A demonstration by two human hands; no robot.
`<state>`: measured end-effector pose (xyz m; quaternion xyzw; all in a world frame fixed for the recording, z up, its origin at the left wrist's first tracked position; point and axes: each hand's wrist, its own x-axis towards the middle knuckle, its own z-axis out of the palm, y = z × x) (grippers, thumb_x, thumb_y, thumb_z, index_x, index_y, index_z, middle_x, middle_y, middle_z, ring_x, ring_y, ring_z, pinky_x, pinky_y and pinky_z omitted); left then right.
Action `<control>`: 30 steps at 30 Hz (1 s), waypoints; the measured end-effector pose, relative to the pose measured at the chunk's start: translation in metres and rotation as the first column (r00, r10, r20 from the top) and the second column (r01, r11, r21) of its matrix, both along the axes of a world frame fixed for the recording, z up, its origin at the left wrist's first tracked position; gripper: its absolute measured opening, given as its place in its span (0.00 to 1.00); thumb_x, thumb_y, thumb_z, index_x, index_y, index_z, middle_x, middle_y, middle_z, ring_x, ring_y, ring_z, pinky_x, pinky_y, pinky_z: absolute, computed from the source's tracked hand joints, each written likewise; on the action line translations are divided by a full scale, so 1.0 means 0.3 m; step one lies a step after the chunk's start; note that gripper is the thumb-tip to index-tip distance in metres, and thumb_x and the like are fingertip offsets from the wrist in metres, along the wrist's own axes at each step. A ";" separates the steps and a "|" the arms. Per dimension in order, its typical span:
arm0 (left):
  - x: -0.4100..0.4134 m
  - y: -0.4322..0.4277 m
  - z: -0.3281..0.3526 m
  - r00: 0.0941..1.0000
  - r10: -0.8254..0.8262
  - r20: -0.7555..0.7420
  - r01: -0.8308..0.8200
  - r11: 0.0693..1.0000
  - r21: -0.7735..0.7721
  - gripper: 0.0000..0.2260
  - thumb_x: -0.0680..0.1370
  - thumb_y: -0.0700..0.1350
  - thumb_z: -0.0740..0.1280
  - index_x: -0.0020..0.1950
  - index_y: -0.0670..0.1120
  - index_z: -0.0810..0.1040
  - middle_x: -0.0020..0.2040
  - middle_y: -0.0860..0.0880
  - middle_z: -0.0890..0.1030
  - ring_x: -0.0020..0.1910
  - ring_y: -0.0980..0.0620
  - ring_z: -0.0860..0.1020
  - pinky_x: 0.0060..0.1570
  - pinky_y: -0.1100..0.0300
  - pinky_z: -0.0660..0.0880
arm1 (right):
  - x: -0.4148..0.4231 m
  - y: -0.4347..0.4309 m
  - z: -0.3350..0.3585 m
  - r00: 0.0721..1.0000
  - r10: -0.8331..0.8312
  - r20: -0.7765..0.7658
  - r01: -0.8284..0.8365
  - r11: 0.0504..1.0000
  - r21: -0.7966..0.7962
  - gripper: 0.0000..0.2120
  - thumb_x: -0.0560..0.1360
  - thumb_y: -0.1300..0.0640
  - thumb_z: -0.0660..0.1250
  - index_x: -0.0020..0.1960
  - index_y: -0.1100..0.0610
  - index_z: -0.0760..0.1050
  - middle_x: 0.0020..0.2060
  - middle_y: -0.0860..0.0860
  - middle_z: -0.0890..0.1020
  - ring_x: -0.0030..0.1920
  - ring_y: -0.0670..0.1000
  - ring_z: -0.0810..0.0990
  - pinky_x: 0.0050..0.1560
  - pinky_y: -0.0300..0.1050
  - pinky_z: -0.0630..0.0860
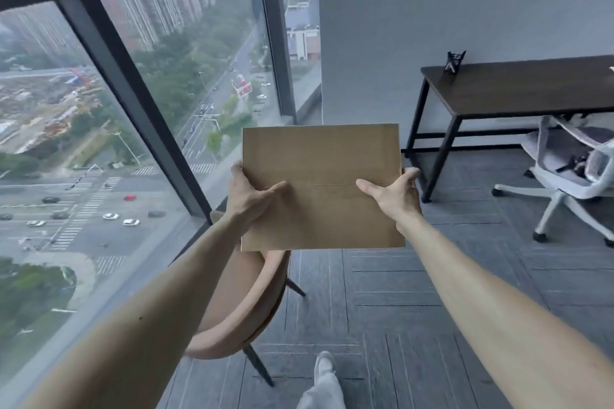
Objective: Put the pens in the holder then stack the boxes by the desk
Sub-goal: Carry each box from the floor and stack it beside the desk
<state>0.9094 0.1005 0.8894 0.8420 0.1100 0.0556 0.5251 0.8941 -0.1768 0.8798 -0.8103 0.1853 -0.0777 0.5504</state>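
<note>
I carry a brown cardboard box [321,156] at chest height in the middle of the view. My left hand [250,197] grips its left edge, thumb lying across the top. My right hand [395,194] grips the right edge the same way. The dark wooden desk [518,86] stands ahead to the right against the grey wall. On its left end sits a small black pen holder [454,62]. No other box shows in the view.
A tan round chair [239,302] stands right below the box, beside the floor-to-ceiling window [99,143] on the left. A white office chair [571,169] is tucked at the desk. Grey carpet tiles [398,309] stretch between me and the desk.
</note>
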 end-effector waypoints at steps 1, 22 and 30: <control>0.088 -0.032 -0.011 1.000 -0.019 0.001 0.019 1.000 -0.003 0.40 0.56 0.63 0.79 0.60 0.56 0.63 0.60 0.49 0.75 0.57 0.48 0.76 0.62 0.48 0.74 | 0.072 -0.031 -0.008 1.000 -0.019 0.003 0.019 1.000 0.001 0.48 0.64 0.42 0.78 0.70 0.61 0.54 0.71 0.56 0.66 0.69 0.56 0.67 0.61 0.45 0.67; 1.641 -0.846 -0.117 0.975 -0.185 -0.126 0.188 0.982 0.012 0.44 0.53 0.66 0.78 0.64 0.57 0.63 0.61 0.49 0.75 0.57 0.47 0.77 0.58 0.43 0.77 | 1.441 -0.813 -0.118 0.966 -0.238 -0.104 0.238 0.971 -0.010 0.53 0.61 0.40 0.79 0.73 0.60 0.53 0.71 0.56 0.67 0.69 0.57 0.70 0.67 0.54 0.70; 2.034 -0.969 -0.135 0.982 -0.100 -0.161 0.103 0.995 0.012 0.45 0.54 0.65 0.78 0.65 0.55 0.63 0.60 0.48 0.75 0.56 0.47 0.77 0.57 0.42 0.77 | 1.914 -0.957 -0.139 0.983 -0.116 -0.141 0.120 0.993 0.019 0.55 0.65 0.42 0.78 0.77 0.60 0.47 0.76 0.56 0.60 0.74 0.55 0.63 0.71 0.52 0.64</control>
